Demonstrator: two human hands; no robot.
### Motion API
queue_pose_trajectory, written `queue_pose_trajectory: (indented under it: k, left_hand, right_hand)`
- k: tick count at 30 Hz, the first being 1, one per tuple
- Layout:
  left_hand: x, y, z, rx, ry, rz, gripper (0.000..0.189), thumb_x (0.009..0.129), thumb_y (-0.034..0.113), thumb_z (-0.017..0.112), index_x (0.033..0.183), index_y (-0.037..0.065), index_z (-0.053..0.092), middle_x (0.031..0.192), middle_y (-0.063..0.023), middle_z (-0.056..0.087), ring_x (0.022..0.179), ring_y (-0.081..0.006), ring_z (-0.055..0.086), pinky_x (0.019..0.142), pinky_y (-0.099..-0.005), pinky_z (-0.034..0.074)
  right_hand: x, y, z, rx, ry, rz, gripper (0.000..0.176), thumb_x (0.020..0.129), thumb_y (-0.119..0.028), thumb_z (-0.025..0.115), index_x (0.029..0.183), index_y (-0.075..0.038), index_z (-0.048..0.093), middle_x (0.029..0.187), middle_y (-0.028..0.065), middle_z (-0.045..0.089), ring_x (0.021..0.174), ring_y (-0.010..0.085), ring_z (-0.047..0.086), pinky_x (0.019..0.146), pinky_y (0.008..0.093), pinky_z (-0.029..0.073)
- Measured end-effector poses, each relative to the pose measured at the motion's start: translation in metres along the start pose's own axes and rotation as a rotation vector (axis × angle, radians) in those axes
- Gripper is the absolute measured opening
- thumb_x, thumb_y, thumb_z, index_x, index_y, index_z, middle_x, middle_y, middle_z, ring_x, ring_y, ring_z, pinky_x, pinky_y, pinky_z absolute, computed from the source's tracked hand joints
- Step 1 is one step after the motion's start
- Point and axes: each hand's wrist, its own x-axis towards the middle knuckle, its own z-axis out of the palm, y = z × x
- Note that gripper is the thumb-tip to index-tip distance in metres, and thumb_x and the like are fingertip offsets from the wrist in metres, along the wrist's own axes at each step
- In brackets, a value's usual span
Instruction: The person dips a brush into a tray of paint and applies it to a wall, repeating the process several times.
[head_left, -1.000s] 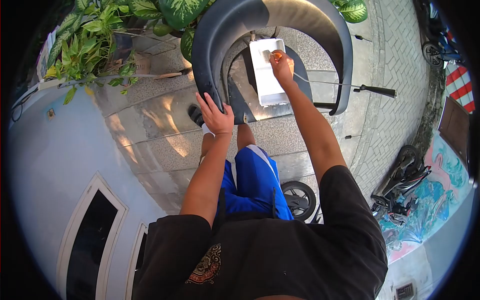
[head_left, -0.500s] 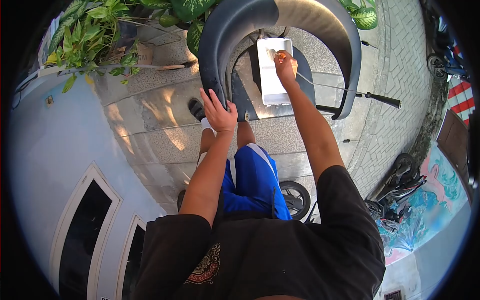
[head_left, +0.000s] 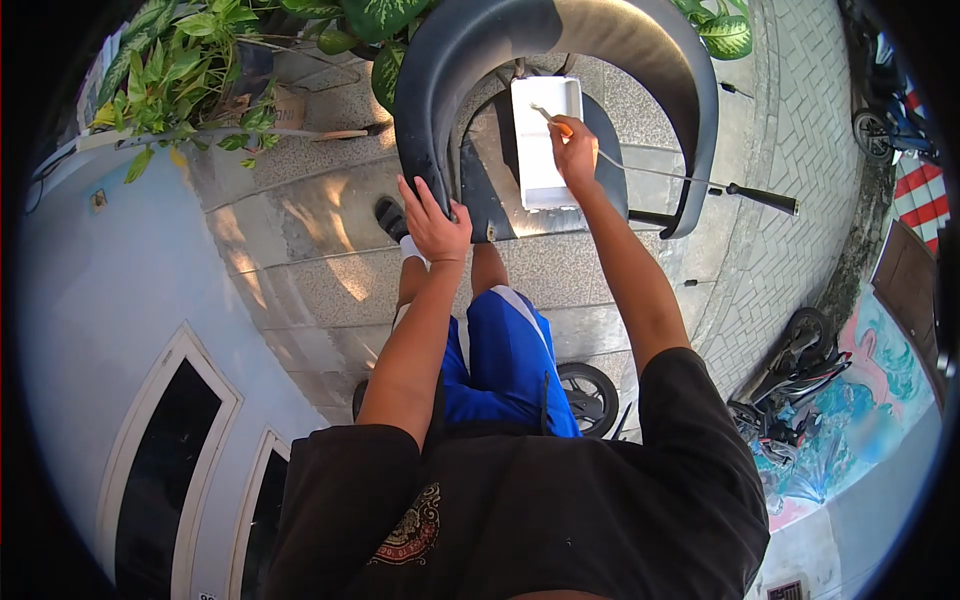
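My right hand [head_left: 575, 157] is closed around an orange-handled brush [head_left: 562, 127], whose pale head points up and left over the white tray [head_left: 552, 195]. White paint seems to coat the tray's inside, though brush and paint blend together. The tray rests on the seat [head_left: 489, 190] of a dark chair with a curved backrest [head_left: 425, 100]. Fingers stretched out, my left hand [head_left: 438, 222] lies against the left end of that backrest. From beside my right hand a thin metal rod with a black handle [head_left: 765, 199] runs out past the chair's right arm; its other end is hidden.
Leafy plants [head_left: 185, 80] grow at the upper left, where another brush-like tool [head_left: 350, 133] juts out. A pale blue wall [head_left: 110, 260] stands left. Behind my legs is a wheel [head_left: 588, 398]; a parked motorbike [head_left: 790, 370] is at right, beside a painted wall [head_left: 880, 370].
My right hand has moved slightly down, drawing the brush back, and more of its orange handle shows. My left hand stays on the backrest.
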Motion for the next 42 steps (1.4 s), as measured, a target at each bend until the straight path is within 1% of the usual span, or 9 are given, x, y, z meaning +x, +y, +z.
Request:
queue_pose_trajectory:
  k: [5,7,11,18,22,29,32,35,42]
  left_hand:
    - [0.001,0.001,0.0,-0.004,-0.003,-0.001,0.075,0.076,0.019,0.058,0.143,0.0,0.029,0.148,-0.027,0.026,0.117,-0.0435,0.049,0.093,-0.0442,0.045]
    - [0.0,0.001,-0.001,-0.051,-0.035,-0.013,0.077,0.075,0.014,0.059,0.143,-0.004,0.027,0.146,-0.0311,0.025,0.12,-0.0488,0.045,0.095,-0.0492,0.043]
    - [0.0,0.001,0.0,-0.045,-0.027,-0.004,0.077,0.075,0.014,0.059,0.143,-0.003,0.026,0.147,-0.0306,0.025,0.12,-0.0485,0.045,0.096,-0.0491,0.042]
    - [0.0,0.002,0.0,-0.039,-0.031,-0.009,0.076,0.076,0.015,0.058,0.143,-0.003,0.026,0.148,-0.0296,0.024,0.122,-0.0481,0.043,0.096,-0.0491,0.042]
    - [-0.001,0.003,0.0,-0.026,-0.039,-0.021,0.076,0.076,0.016,0.057,0.143,-0.003,0.027,0.149,-0.0281,0.023,0.123,-0.0476,0.043,0.097,-0.0483,0.041]
    - [0.0,0.005,-0.003,-0.005,-0.03,-0.025,0.076,0.076,0.016,0.057,0.143,-0.002,0.027,0.149,-0.0264,0.023,0.121,-0.0459,0.045,0.095,-0.0472,0.043]
    - [-0.001,0.005,-0.005,-0.005,-0.047,-0.045,0.077,0.075,0.02,0.062,0.142,0.0,0.03,0.149,-0.0256,0.024,0.113,-0.0427,0.051,0.092,-0.0456,0.045]
    - [0.003,0.008,-0.016,-0.061,-0.039,-0.03,0.08,0.074,0.022,0.064,0.142,0.0,0.029,0.149,-0.0257,0.025,0.115,-0.0424,0.049,0.094,-0.0456,0.044]
    - [0.003,-0.028,-0.047,-0.45,-0.277,0.039,0.076,0.082,0.017,0.064,0.145,0.001,0.025,0.152,-0.0221,0.017,0.133,-0.0432,0.03,0.106,-0.0471,0.033]
  right_hand:
    - [-0.045,0.012,-0.01,-0.068,-0.174,-0.073,0.024,0.077,-0.005,0.065,0.1,-0.014,0.068,0.106,0.0059,0.066,0.086,0.0279,0.065,0.07,0.0338,0.052]
    - [-0.061,0.028,-0.008,0.03,-0.378,0.066,0.031,0.073,-0.001,0.063,0.101,-0.014,0.069,0.111,0.0055,0.064,0.088,0.0261,0.065,0.071,0.0325,0.053]
    - [-0.08,0.03,-0.017,-0.217,-0.328,-0.151,0.038,0.07,0.005,0.059,0.102,-0.014,0.069,0.116,0.005,0.063,0.093,0.0246,0.065,0.073,0.0325,0.054]
    - [-0.082,0.062,-0.019,0.032,-0.431,0.04,0.04,0.07,0.006,0.061,0.104,-0.014,0.068,0.117,0.0051,0.062,0.089,0.0237,0.065,0.069,0.0312,0.054]
    - [-0.059,0.024,-0.034,-0.206,-0.315,-0.173,0.037,0.074,0.007,0.059,0.104,-0.014,0.068,0.115,0.004,0.063,0.084,0.0227,0.065,0.064,0.0292,0.053]
    - [-0.066,0.028,-0.045,-0.17,-0.368,-0.157,0.03,0.076,0.003,0.063,0.102,-0.012,0.068,0.11,0.0048,0.065,0.085,0.0247,0.065,0.07,0.0321,0.053]
    - [-0.065,0.02,-0.062,0.187,0.054,-0.063,0.022,0.081,0.0,0.067,0.103,-0.006,0.066,0.095,0.0121,0.067,0.087,0.0254,0.066,0.076,0.0326,0.052]
    - [-0.067,-0.001,-0.087,0.834,0.204,0.669,0.016,0.088,-0.006,0.064,0.104,-0.005,0.063,0.101,0.0101,0.065,0.093,0.0247,0.065,0.08,0.0332,0.054]
    - [-0.086,-0.099,-0.147,1.599,0.176,0.836,0.022,0.092,-0.014,0.061,0.112,-0.01,0.054,0.113,0.0095,0.061,0.108,0.0245,0.06,0.086,0.0335,0.053]
